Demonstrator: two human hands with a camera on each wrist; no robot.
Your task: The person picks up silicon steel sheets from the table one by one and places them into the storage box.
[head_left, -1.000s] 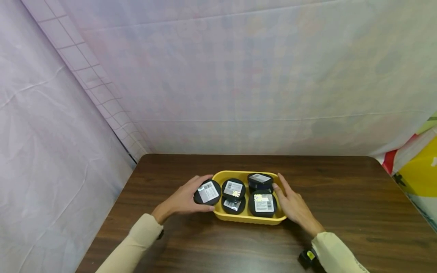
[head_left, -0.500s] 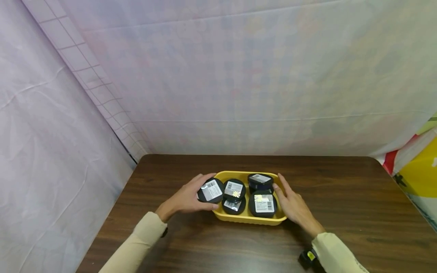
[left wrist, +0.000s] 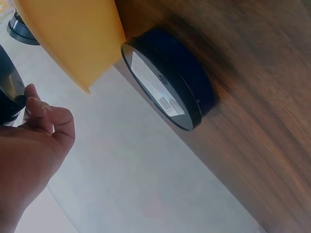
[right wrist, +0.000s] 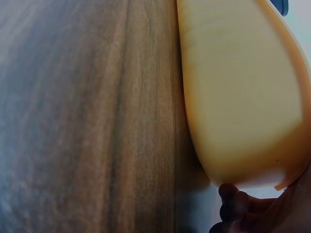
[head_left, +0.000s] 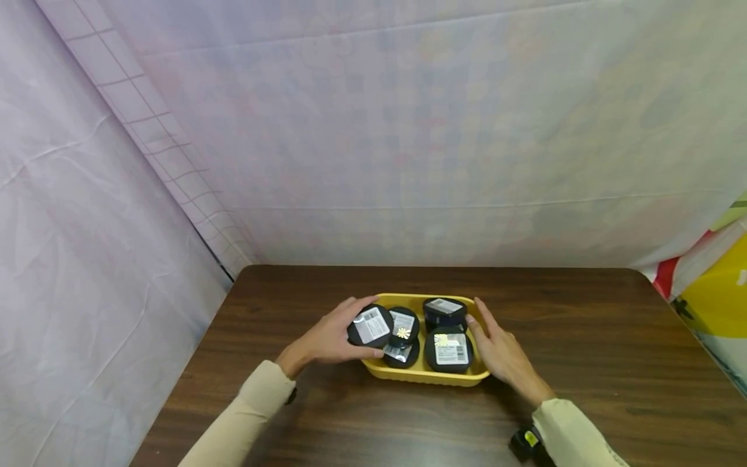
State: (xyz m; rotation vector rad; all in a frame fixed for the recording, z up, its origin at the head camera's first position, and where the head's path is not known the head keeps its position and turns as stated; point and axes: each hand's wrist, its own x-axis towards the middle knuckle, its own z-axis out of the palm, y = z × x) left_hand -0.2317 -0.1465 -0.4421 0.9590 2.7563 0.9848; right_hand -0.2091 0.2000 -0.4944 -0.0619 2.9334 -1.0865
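Observation:
In the head view my left hand holds a round black tub with a white barcode label. It is over the left end of a yellow basket. My right hand grips the basket's right end, thumb inside the rim and fingers along the outer wall. Inside the basket lie several similar tubs, among them a front right tub and a back right tub. The left ones overlap each other, partly covered by the held tub. The left wrist view shows another tub beside the basket wall.
Everything stands on a dark brown wooden table. A pale cloth hangs behind its far edge. Below the right wrist is a small black object with a yellow-green patch, close to the sleeve. Yellow and red material is at the far right.
My left hand has moved to the right with the tub, from beside the basket's left rim to over its left end, overlapping the tubs inside. My right hand has stayed in place.

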